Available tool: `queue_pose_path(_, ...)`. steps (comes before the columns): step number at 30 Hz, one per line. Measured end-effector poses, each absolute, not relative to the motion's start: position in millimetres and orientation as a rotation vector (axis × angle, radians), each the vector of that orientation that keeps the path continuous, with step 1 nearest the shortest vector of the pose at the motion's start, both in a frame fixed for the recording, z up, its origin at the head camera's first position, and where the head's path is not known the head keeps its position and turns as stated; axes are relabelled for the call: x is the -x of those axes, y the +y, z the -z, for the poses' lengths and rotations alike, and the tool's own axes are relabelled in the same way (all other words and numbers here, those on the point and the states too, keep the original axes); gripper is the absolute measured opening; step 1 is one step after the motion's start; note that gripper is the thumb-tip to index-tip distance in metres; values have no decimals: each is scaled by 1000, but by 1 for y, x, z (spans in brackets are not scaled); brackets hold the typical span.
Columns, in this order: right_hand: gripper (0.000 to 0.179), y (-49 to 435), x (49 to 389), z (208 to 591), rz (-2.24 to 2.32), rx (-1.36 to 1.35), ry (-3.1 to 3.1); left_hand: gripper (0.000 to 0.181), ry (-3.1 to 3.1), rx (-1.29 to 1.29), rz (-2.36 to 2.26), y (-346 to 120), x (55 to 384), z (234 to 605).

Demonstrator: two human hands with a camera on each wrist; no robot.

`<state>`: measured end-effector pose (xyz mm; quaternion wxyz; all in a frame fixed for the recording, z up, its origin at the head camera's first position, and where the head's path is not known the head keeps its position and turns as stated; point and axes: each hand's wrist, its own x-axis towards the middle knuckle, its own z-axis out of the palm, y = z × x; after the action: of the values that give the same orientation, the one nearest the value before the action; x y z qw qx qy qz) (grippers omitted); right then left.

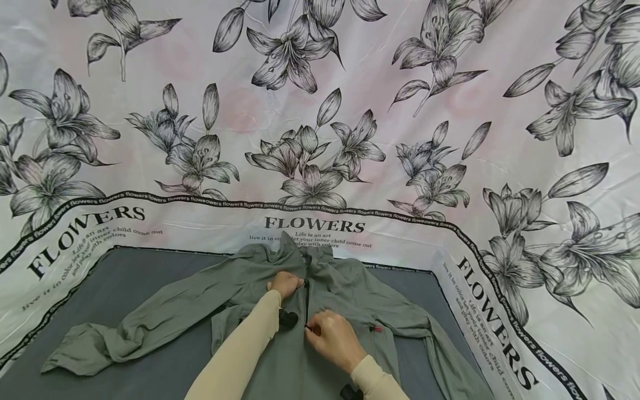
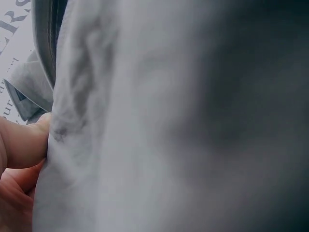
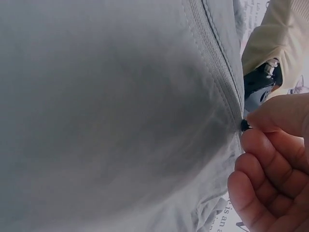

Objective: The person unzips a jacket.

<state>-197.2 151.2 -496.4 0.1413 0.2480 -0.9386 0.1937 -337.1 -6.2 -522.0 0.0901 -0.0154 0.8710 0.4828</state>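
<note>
A grey-green jacket (image 1: 280,361) lies spread out with its collar at the far side and its sleeves out to both sides. My left hand (image 1: 285,284) pinches the jacket's front edge below the collar; in the left wrist view the thumb (image 2: 26,145) presses on the fabric, which hides most of the fingers. Lower on the front, my right hand (image 1: 334,336) is at the zipper. Seen from the right wrist, its thumb and forefinger pinch a small black zipper pull (image 3: 245,124), at the end of the visible zipper (image 3: 217,63). The other fingers are curled.
Beneath the jacket is a dark grey surface (image 1: 165,272) with a white, flower-printed border (image 1: 200,219) around it. One sleeve (image 1: 85,347) stretches to the near left. A small red tab (image 1: 376,329) shows on the jacket's right side. Black wrist cameras (image 1: 288,320) sit close to the fabric.
</note>
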Motion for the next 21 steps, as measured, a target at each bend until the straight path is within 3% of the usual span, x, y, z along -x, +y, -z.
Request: queue_pose_path(21,8,151,187,495,-572,-700,-2722,28,2585,39,-1460,-6,338,524)
